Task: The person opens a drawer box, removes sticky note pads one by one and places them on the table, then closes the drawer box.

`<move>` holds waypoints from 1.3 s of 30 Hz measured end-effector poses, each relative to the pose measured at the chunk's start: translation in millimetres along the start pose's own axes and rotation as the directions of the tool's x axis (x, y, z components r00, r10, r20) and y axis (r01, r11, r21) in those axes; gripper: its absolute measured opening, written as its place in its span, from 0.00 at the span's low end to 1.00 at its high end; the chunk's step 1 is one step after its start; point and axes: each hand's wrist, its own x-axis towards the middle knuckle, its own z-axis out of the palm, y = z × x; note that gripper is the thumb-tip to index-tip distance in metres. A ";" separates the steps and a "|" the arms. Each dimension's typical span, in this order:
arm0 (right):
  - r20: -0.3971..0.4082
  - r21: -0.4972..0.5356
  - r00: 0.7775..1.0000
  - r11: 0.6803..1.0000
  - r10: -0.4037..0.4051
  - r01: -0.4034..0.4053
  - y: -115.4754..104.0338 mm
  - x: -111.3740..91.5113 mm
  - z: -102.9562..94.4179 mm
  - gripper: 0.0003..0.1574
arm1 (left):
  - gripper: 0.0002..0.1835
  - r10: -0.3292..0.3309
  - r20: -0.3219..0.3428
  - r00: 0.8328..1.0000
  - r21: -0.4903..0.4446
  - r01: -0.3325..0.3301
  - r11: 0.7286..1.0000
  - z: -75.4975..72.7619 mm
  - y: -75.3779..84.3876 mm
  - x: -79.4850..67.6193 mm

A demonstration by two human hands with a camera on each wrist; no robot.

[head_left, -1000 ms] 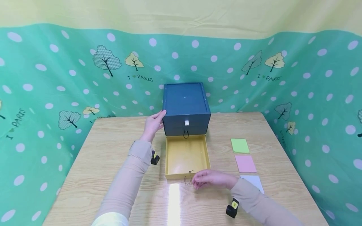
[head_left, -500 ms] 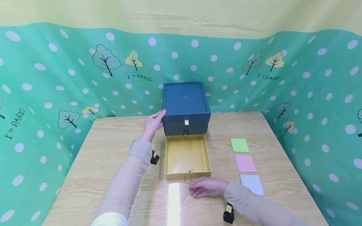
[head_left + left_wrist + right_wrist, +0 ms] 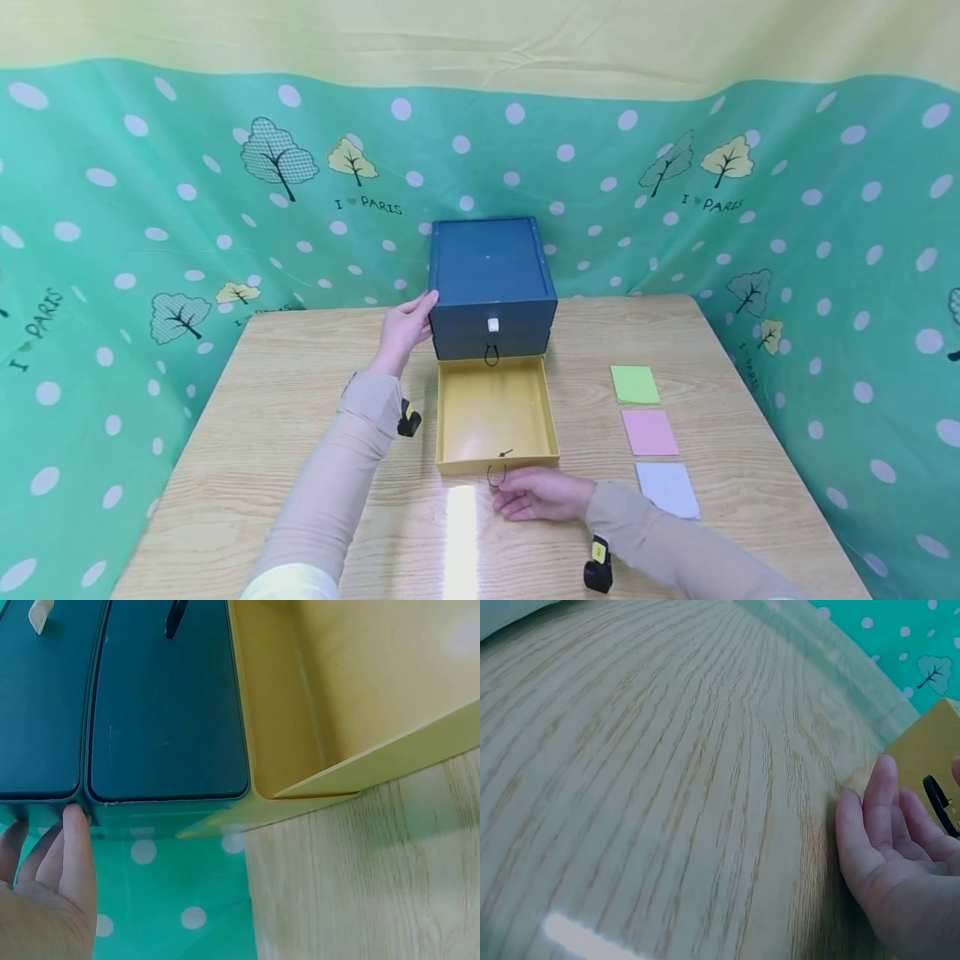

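A dark blue drawer box (image 3: 491,262) stands at the back of the table, its yellow bottom drawer (image 3: 495,412) pulled out towards me. My left hand (image 3: 403,333) rests on the box's left side, fingertips along the front corner; the left wrist view shows the fingers (image 3: 76,840) extended against that side. My right hand (image 3: 542,493) is low in front of the drawer, fingers loosely bent, right by the black loop pull (image 3: 491,479). In the right wrist view the loop (image 3: 937,802) stands beyond the fingers. Nothing shows gripped in either hand.
To the right lie a green paper pad (image 3: 635,385), a pink one (image 3: 649,432) and a white one (image 3: 667,490) in a column. The upper drawers carry a white knob (image 3: 493,325) and another black loop (image 3: 491,356). A polka-dot curtain (image 3: 315,217) surrounds the wooden table (image 3: 300,433).
My right hand has dropped slightly towards me from the drawer's front corner, then shifted left to the loop pull. The left hand has stayed on the box.
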 end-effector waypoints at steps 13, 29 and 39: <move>-0.085 0.111 0.996 0.994 0.006 0.003 5.2 5.2 4.8 0.19 | 0.32 0.001 -0.007 1.000 -0.008 -0.001 1.000 -0.3 -1.8 1.3; -0.116 0.144 0.993 0.989 0.009 0.008 8.3 9.6 8.0 0.13 | 0.34 0.003 0.006 1.000 0.002 -0.003 1.000 -1.7 -2.7 0.7; -0.130 0.146 0.992 0.989 0.007 0.012 7.2 8.4 8.7 0.14 | 0.34 -0.003 -0.001 1.000 -0.007 0.003 1.000 -1.1 -2.3 0.5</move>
